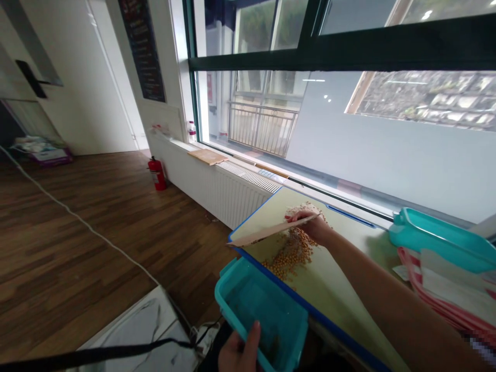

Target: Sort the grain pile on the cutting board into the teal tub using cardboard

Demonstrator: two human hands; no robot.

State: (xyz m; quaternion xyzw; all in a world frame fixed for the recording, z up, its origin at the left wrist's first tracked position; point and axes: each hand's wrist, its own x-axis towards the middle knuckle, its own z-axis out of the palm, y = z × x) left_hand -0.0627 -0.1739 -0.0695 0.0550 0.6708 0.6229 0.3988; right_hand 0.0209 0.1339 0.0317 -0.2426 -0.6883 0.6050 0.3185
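My left hand (240,351) grips the near rim of a teal plastic container (232,281), thumb over the edge. The container sits just below the near edge of a pale cutting board (329,284) with a blue border. Closed round a thin sheet of cardboard (267,235), my right hand (315,228) is over the board. The cardboard is tilted and reaches left to the board's corner. Small orange-brown beans or kernels (289,261) lie spread beneath and in front of it, some near the blue edge. Paler bits (304,207) lie behind my right hand.
A second teal container (445,238) stands at the right, beside red-and-white striped bags or cloth (445,284). Behind the board are a radiator (244,191) and window. A wooden board (208,156) rests on the sill. A fire extinguisher (156,173) and white cable (89,227) are on the floor.
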